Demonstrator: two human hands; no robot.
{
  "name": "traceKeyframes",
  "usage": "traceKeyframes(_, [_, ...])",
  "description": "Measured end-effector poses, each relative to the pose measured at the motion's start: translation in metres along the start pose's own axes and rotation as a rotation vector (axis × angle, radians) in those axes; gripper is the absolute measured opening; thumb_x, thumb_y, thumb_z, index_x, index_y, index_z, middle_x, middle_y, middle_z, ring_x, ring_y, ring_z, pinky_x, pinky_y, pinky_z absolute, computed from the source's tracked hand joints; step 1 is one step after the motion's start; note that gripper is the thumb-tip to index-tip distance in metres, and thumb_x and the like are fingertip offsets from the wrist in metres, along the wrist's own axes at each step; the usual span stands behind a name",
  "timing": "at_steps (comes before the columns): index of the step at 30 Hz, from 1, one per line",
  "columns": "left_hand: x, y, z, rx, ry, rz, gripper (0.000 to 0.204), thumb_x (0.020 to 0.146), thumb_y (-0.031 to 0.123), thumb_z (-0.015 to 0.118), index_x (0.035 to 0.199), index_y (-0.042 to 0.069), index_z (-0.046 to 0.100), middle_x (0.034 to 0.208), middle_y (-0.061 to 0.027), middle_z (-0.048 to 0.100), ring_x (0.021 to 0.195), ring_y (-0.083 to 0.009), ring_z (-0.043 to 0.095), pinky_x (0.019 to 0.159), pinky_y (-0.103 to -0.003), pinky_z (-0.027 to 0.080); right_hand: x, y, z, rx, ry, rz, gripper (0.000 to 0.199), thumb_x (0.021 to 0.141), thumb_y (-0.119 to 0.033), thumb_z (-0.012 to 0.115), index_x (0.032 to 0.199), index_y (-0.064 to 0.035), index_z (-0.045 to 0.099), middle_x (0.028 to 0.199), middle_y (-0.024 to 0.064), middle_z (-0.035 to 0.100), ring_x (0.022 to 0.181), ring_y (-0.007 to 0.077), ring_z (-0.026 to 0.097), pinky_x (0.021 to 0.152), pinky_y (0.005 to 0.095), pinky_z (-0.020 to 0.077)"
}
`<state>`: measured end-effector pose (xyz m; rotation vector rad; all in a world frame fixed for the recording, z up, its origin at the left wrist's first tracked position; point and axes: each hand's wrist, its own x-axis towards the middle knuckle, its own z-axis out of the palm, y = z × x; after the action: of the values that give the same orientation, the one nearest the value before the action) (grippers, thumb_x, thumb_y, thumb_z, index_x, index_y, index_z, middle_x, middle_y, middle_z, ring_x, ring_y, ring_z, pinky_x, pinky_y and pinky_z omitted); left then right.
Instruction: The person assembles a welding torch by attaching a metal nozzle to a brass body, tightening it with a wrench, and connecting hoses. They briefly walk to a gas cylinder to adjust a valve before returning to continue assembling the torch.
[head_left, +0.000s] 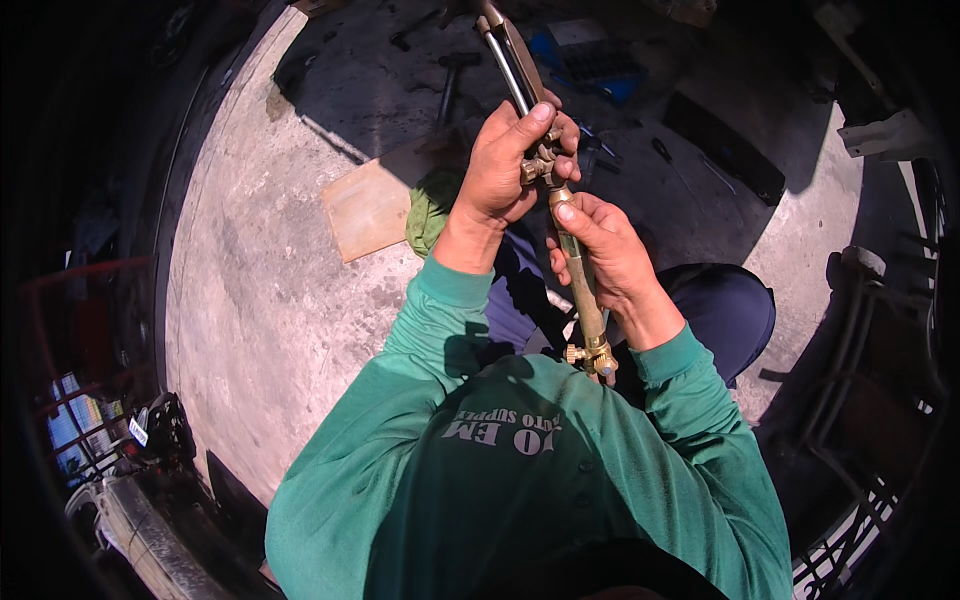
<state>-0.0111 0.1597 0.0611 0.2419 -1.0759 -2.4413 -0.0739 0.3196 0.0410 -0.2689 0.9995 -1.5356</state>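
A brass gas torch (pixel 586 305) slants in front of my chest, with valve knobs (pixel 587 357) at its near end and metal tubes (pixel 508 65) at its far end. My left hand (pixel 497 165) is closed round the torch by the brass fittings (pixel 541 166) in its middle, thumb lying along the tubes. Just nearer to me, my right hand (pixel 612 247) grips the upper part of the handle, thumb on top near the collar. Both hands hide parts of the torch, and its tip lies at the picture's upper rim.
On the concrete floor (pixel 270 260) lie a tan board (pixel 368 207), a green cloth (pixel 431 208) and a hammer (pixel 455 85). Beyond my hands are a blue tray (pixel 612 88), a long dark bar (pixel 725 148) and a screwdriver (pixel 661 150). A metal frame (pixel 870 350) stands at right.
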Motion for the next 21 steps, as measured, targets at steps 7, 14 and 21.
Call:
traceKeyframes(7, [-0.002,-0.003,-0.005,-0.018,0.046,-0.009,0.02,0.106,0.022,0.053,0.118,0.005,0.053,0.088,-0.0121,0.061,0.069,-0.0176,0.061,0.067,-0.037,0.055,0.004,-0.018,-0.003,-0.592,-0.054,-0.143,0.04,0.096,-0.04,0.07,0.091,-0.0014,0.061,0.074,-0.0016,0.056,0.067,0.0058,0.052,0.06,0.0263,0.0446])
traceKeyframes(14, [-0.002,0.001,0.008,-0.051,-0.015,-0.004,0.02,0.107,0.023,0.053,0.118,0.006,0.052,0.088,-0.0115,0.06,0.067,-0.0161,0.059,0.066,-0.036,0.054,0.009,-0.032,-0.016,-0.42,-0.222,-0.049,0.038,0.099,-0.037,0.067,0.095,0.0012,0.067,0.082,0.001,0.061,0.076,0.0076,0.052,0.067,0.0281,0.0431])
traceKeyframes(21, [-0.009,0.0,0.013,0.007,0.011,-0.002,0.02,0.106,0.022,0.055,0.116,0.005,0.051,0.089,-0.0121,0.06,0.067,-0.0157,0.059,0.063,-0.034,0.054,-0.023,-0.035,0.02,-1.392,0.24,-0.572,0.04,0.088,-0.033,0.077,0.081,0.0031,0.063,0.069,0.0073,0.051,0.064,0.0126,0.049,0.06,0.0346,0.0409])
